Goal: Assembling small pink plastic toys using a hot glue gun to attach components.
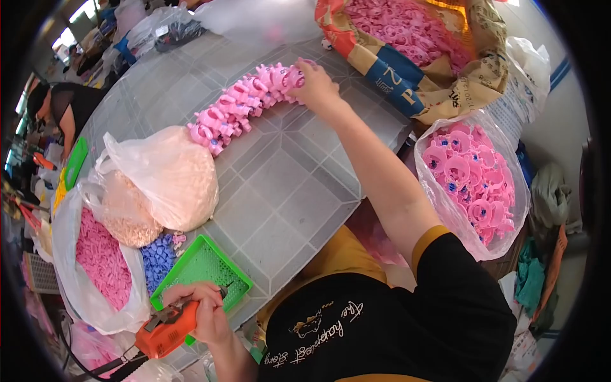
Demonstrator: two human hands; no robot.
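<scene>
My left hand is wrapped around an orange power drill, its dark tip over a green plastic basket. Across the table, my right hand closes its fingers around the far end of a curved row of pink plastic pieces. The pieces stand packed side by side and look like small toy parts. At its near end, the row meets a plastic bag of pale peach bits.
Bags of small pink parts and blue parts line the left edge. A large printed sack of pink pieces stands far right, with a clear bag of pink rings nearer. Another person bends over at far left.
</scene>
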